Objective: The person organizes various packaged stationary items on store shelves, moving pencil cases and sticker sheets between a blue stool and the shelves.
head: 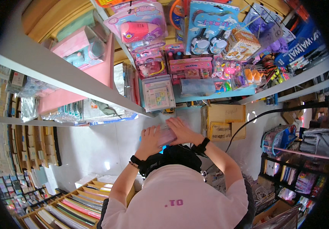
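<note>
Both my hands are around a pale pinkish-purple block (pixel 166 136), perhaps a box or a stack of thin packs. My left hand (pixel 150 141) grips its left side, and my right hand (pixel 179 131) lies over its right side and far end. The fingers hide much of it, and it is slightly blurred. A bright blue patch (pixel 163 148) shows just under the near end. Beyond my hands, a stack of flat plastic-sleeved stationery packs (pixel 158 94) sits at the front edge of the light blue shelf (pixel 230 93).
Carded toys hang above that shelf, among them a pink toy car (pixel 140 31) and a walkie-talkie set (pixel 208 40). A taped cardboard box (pixel 223 121) stands on the floor at right, near a black cable (pixel 247 120). A wooden rack of folders (pixel 73 206) is at lower left.
</note>
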`<state>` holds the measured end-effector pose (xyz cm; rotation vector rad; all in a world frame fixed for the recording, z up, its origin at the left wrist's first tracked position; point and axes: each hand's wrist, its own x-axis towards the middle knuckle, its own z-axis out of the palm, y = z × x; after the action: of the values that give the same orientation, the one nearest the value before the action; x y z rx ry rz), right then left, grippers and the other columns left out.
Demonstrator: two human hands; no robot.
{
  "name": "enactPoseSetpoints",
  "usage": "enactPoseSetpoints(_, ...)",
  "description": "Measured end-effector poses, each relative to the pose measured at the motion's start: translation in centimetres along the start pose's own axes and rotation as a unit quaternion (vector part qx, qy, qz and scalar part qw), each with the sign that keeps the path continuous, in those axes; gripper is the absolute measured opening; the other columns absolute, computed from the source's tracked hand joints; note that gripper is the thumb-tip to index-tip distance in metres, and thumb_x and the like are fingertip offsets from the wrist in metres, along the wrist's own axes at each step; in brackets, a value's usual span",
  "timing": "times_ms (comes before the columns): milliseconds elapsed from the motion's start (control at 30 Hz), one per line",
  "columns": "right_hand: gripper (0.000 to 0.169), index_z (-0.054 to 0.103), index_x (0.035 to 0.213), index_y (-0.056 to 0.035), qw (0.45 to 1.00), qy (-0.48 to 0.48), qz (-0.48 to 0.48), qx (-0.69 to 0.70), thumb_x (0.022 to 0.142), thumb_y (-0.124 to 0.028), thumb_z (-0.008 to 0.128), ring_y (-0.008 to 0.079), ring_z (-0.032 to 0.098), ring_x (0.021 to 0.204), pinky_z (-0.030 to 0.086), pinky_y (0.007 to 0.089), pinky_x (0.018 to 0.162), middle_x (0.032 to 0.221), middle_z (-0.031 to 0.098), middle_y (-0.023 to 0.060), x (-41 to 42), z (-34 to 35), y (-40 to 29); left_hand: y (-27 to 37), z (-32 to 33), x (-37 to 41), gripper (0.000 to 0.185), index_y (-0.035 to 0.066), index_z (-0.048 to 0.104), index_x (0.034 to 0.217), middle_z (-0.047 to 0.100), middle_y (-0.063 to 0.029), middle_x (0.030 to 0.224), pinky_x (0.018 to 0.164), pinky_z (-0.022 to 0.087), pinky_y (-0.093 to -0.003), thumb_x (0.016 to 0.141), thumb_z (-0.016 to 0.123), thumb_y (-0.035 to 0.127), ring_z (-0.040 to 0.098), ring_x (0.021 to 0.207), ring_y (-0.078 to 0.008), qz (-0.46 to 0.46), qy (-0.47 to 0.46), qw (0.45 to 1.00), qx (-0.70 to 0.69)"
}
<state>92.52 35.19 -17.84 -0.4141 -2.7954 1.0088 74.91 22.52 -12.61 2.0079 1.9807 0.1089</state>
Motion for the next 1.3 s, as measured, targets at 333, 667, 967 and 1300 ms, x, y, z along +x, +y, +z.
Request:
enactPoseSetpoints(333, 0.089, 0.016, 0.138, -0.0014, 0.914, 0.056, 0.37, -0.159, 0.067, -0.018, 0.067, 0.0402, 0.012, 0.133, 0.012, 0.0572, 0.105, 0.144, 0.017, 0.0199, 7.7, -4.9, 21.5, -7.0, 9.7, -16.2, 0.093, 0.002, 0.032, 0.133, 0.044, -0.0211, 0.118, 0.094, 0.03, -0.0478, 0.061, 0.069, 0.049, 0.041, 0.111, -0.0348, -0.404, 0.025, 0.911, 0.078)
enactPoseSetpoints(667, 0.1, 0.022, 0.136, -0.0044, 0.901, 0.019, 0.358, -0.247, 0.055, -0.024, 0.076, 0.0348, 0.025, 0.129, 0.012, 0.0567, 0.105, 0.136, 0.03, 0.0179, 4.1, -3.5, 24.8, -2.3, 11.7, -31.8, 0.108, 0.011, 0.021, 0.138, 0.035, -0.0176, 0.134, 0.103, 0.021, -0.0506, 0.054, 0.078, 0.046, 0.027, 0.127, -0.0347, -0.687, -0.238, 0.686, -0.018)
enactPoseSetpoints(967, 0.086, 0.025, 0.136, -0.0004, 0.789, 0.317, 0.472, 0.234, 0.066, -0.021, 0.073, 0.0277, 0.047, 0.107, 0.042, 0.0372, 0.084, 0.12, 0.047, 0.0176, -6.4, -2.0, 8.5, -9.1, 14.9, -31.6, 0.104, 0.014, 0.025, 0.137, 0.038, -0.0213, 0.128, 0.096, 0.027, -0.0506, 0.054, 0.076, 0.049, 0.034, 0.121, -0.0356, -0.63, -0.1, 0.77, -0.008)
enactPoseSetpoints(1300, 0.075, 0.03, 0.132, -0.0122, 0.617, 0.257, 0.372, 0.644, 0.077, -0.058, 0.052, 0.028, 0.046, 0.11, 0.041, 0.044, 0.085, 0.123, 0.044, 0.0106, -2.5, 11.0, -11.7, -19.9, 10.4, -27.2, 0.09, 0.019, 0.034, 0.135, 0.039, -0.0215, 0.126, 0.095, 0.026, -0.0487, 0.058, 0.071, 0.046, 0.037, 0.116, -0.0353, -0.409, 0.105, 0.906, 0.042)
